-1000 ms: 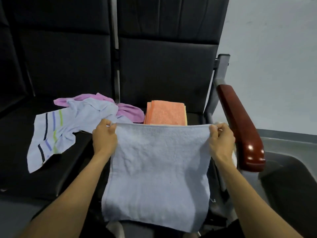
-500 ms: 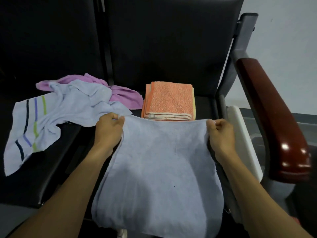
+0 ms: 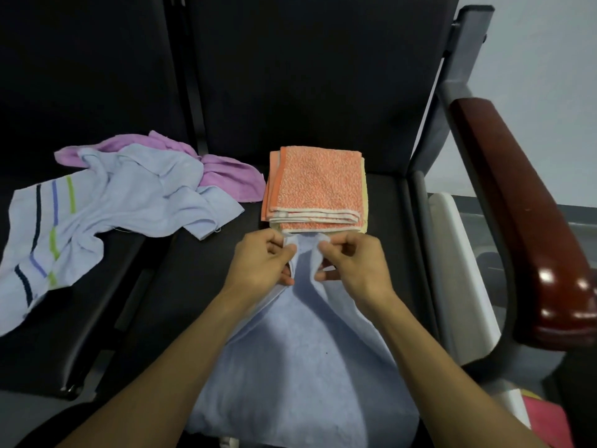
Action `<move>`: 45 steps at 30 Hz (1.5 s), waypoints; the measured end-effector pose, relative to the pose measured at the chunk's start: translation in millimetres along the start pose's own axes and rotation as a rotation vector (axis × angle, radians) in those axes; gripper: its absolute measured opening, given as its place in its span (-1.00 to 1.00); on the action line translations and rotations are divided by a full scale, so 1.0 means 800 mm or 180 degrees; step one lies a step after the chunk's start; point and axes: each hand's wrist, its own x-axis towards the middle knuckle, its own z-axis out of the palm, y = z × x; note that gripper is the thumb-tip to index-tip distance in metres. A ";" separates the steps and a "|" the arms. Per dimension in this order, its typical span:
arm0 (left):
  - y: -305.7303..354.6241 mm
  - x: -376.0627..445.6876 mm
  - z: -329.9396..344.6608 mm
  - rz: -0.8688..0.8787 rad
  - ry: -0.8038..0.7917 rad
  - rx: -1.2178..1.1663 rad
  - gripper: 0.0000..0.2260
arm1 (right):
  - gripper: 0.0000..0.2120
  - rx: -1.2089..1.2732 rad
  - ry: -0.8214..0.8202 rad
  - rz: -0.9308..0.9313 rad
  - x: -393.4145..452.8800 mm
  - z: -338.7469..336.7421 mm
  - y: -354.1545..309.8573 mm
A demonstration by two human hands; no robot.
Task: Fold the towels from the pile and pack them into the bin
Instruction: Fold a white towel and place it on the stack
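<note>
No text, label, brand, number or sign can be read on anything in view.
</note>
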 end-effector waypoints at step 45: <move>-0.006 -0.017 -0.041 0.0850 -0.0208 0.1050 -0.81 | -0.69 -0.3594 -0.0510 -0.1121 -0.005 0.002 0.014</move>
